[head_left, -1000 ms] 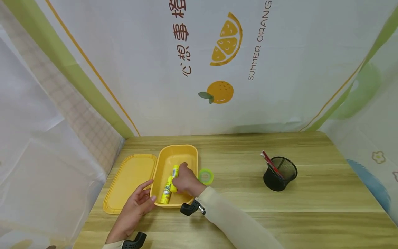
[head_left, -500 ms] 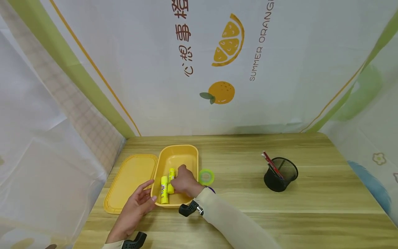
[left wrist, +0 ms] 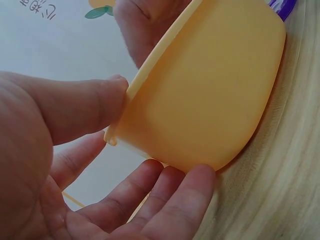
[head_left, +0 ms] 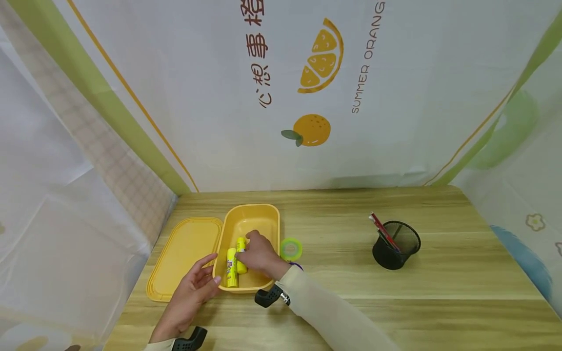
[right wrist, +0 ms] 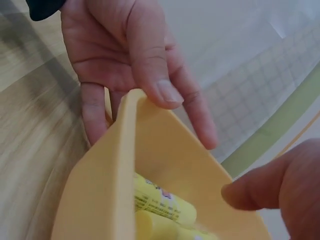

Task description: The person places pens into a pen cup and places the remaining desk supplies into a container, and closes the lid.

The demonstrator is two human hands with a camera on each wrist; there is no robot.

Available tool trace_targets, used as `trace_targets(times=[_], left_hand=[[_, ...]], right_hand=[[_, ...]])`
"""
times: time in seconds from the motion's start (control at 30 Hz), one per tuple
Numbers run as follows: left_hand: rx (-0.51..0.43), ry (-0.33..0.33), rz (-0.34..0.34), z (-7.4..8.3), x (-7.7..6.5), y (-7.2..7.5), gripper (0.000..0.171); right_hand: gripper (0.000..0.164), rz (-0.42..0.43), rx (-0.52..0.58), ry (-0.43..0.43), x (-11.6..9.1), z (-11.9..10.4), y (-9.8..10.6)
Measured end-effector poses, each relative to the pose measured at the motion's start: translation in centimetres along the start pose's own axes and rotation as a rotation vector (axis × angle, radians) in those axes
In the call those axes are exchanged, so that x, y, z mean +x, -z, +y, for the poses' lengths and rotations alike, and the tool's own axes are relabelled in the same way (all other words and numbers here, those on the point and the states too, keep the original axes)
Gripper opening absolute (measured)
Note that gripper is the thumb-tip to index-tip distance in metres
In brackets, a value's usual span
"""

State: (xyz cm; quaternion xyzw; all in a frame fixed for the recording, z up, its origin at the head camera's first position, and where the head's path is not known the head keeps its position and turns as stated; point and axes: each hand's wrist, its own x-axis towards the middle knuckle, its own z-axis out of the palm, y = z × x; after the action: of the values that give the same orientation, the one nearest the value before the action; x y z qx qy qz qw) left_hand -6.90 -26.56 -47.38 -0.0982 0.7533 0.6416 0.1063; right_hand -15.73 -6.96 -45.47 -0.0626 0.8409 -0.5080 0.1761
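Note:
Two yellow glue sticks lie side by side in a yellow plastic box; the head view shows the left glue stick [head_left: 231, 273] and the right glue stick [head_left: 241, 266]. My left hand [head_left: 193, 291] holds the near left corner of the box [head_left: 263, 219], thumb on the rim and fingertips against the outer wall in the left wrist view. Inside the box, my right hand [head_left: 262, 256] is over the right glue stick, partly covering it. The right wrist view has its thumb [right wrist: 255, 187] held out, apart from the glue sticks; its other fingers are mostly hidden there.
Left of the box lies its yellow lid [head_left: 184, 258]. A green tape roll [head_left: 291, 249] sits beside the box's right wall, with a purple ring-shaped object [left wrist: 285, 7] partly hidden near it. Farther right stands a black mesh pen holder [head_left: 391, 261] with several pencils or pens.
The right glue stick has come down from its tilt across the left one to lie beside it. My right hand's thumb and index finger have spread from it. My left hand stays at the corner.

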Motion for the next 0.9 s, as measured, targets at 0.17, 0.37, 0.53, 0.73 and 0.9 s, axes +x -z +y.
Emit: trace_targets(times=[0.17,0.37,0.53,0.73,0.9], left_hand=[[-0.01,-0.012,-0.006,-0.1,0.1,0.1,0.062],[-0.01,-0.02,-0.004,-0.2,0.1,0.1,0.061],[-0.004,-0.027,-0.001,-0.2,0.1,0.0,0.061],[0.012,-0.019,0.005,-0.2,0.1,0.0,0.062],[0.014,-0.022,0.001,-0.1,0.1,0.1,0.062]], right_hand=[[0.061,0.0,0.02,0.107,-0.4,-0.1,0.9],[0.051,0.0,0.168,0.215,-1.3,0.2,2.4],[0.047,0.0,0.245,0.252,-1.9,0.4,3.5],[0.047,-0.02,0.278,0.272,-2.8,0.9,4.9],[0.047,-0.011,0.299,0.293,-3.2,1.6,6.2]])
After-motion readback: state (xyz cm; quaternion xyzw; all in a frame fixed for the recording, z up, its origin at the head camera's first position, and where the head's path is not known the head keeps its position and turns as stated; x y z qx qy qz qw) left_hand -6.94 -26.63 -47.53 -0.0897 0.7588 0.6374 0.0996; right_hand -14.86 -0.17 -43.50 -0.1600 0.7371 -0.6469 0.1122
